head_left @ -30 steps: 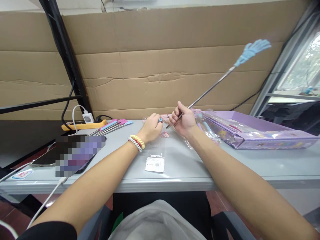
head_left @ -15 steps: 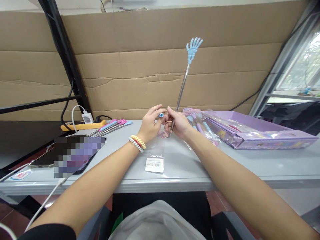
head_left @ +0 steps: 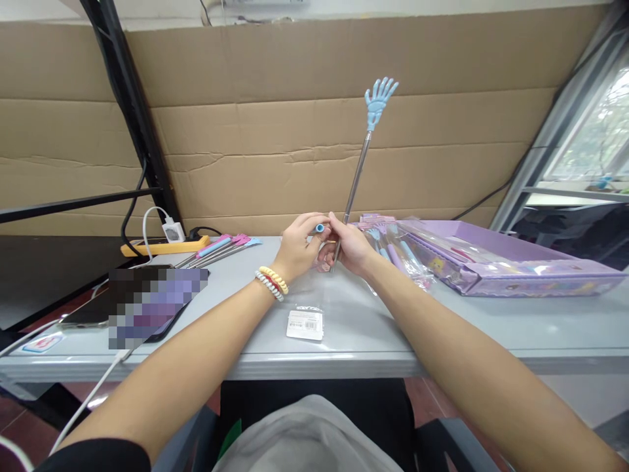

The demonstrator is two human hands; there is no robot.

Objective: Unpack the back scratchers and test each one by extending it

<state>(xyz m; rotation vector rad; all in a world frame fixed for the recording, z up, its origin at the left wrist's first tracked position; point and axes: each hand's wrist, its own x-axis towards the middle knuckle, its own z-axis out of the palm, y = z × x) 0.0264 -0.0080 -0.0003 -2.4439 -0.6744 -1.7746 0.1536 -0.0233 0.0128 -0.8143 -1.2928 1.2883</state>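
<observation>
My right hand [head_left: 350, 248] grips the lower end of a telescopic back scratcher [head_left: 361, 155]. Its metal rod stands nearly upright, tilted a little right, with a blue hand-shaped head [head_left: 379, 99] at the top. My left hand [head_left: 299, 248], with coil bands on the wrist, pinches the small blue end cap [head_left: 319, 228] of the rod, touching my right hand. Both hands hover just above the grey table [head_left: 515, 321]. A clear plastic sleeve with a white label [head_left: 305, 324] lies flat below them.
More scratchers [head_left: 223, 247] lie at the left by a yellow power strip [head_left: 164, 246]. A phone [head_left: 147, 301] rests on the left. Bagged scratchers [head_left: 393, 252] and a purple box [head_left: 496, 265] sit on the right. Cardboard [head_left: 295, 131] lines the back.
The scratcher swung from leaning far right to nearly upright. My hands came together, the left one now pinching the blue end cap.
</observation>
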